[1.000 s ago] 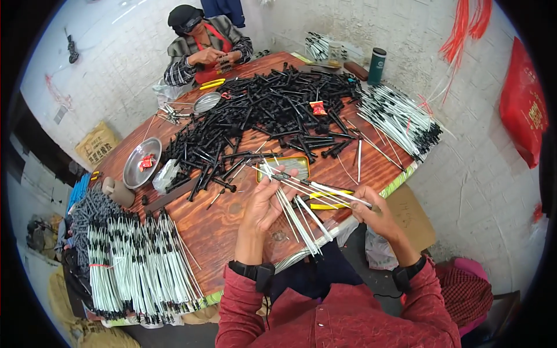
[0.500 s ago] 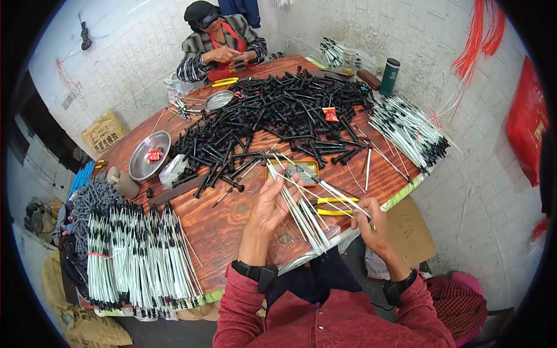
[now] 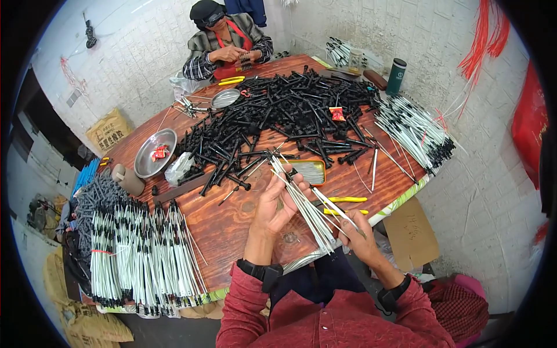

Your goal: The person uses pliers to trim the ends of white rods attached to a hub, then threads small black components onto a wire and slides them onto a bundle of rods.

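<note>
My left hand (image 3: 275, 204) is closed around a bundle of thin white rods (image 3: 308, 217) with black ends, which slant down to the right. Beside the bundle, my right hand (image 3: 358, 233) grips the lower end of a white rod (image 3: 333, 204); its upper end reaches toward the bundle. Just behind my hands lies an orange-rimmed tin (image 3: 325, 177) holding small pale pieces. Yellow-handled pliers (image 3: 348, 199) rest on the wooden table (image 3: 217, 232) partly behind the right-hand rod.
A large heap of black plastic parts (image 3: 272, 116) covers the table's middle. White-rod bundles lie at the left front (image 3: 145, 258) and right (image 3: 413, 130). A metal bowl (image 3: 155, 153) and a green flask (image 3: 395, 76) stand around the heap. Across the table sits a person (image 3: 229, 46) handling small parts.
My right hand has moved left and slightly down, bringing its rod closer to the bundle. The left hand keeps its hold. The whole view has shifted slightly.
</note>
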A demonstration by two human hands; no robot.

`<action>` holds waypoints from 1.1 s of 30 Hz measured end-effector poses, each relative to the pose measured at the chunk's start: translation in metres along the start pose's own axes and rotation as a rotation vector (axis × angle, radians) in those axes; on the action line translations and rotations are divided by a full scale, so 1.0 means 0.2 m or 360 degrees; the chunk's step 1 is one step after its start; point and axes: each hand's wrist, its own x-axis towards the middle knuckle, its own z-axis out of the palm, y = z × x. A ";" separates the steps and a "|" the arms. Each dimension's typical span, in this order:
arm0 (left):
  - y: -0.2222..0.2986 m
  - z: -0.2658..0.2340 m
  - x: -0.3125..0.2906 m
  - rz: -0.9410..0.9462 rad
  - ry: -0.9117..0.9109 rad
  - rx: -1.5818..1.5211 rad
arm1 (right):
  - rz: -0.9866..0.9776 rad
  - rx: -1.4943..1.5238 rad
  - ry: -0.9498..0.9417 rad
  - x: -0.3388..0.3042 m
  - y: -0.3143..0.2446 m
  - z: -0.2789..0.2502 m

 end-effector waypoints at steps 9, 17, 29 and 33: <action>-0.03 0.11 -0.01 -0.0097 0.0069 0.0038 | 0.0234 0.0075 -0.0079 -0.05 0.00 0.10; 0.01 0.02 -0.01 -0.0097 -0.0052 0.0355 | -0.0462 -0.0841 -0.0253 -0.03 0.04 -0.05; -0.02 0.10 -0.03 -0.0181 -0.0007 0.0301 | -0.0721 -0.2376 0.0991 0.43 0.11 -0.97; 0.01 0.07 -0.03 -0.0172 0.0002 0.0313 | -0.0664 -0.2238 0.0942 0.43 0.12 -0.99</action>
